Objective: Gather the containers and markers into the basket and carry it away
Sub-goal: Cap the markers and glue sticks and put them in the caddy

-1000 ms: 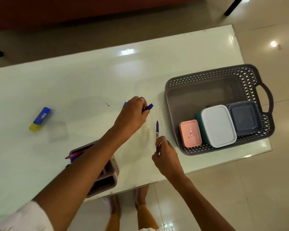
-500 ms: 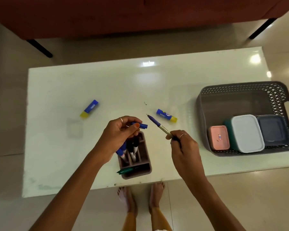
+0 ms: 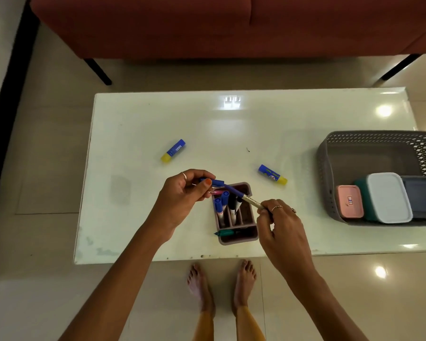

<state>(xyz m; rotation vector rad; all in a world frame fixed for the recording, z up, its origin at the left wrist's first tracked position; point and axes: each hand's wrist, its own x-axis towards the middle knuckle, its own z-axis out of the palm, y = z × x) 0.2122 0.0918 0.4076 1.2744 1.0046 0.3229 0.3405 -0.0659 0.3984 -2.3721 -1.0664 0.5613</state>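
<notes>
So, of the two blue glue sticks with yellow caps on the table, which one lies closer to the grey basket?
The right blue-and-yellow glue stick, beside the marker holder; the other lies far left of the grey basket.

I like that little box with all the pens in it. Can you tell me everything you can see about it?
The small mauve plastic pen organizer is a rounded-corner rectangular tray. It sits flat near the front edge of the glossy white table, between the two hands. It has three long slots plus one crosswise slot at its near end. Blue-capped and dark markers lie in the long slots; a green marker lies across the near one, its tip poking out over the left side.
</notes>
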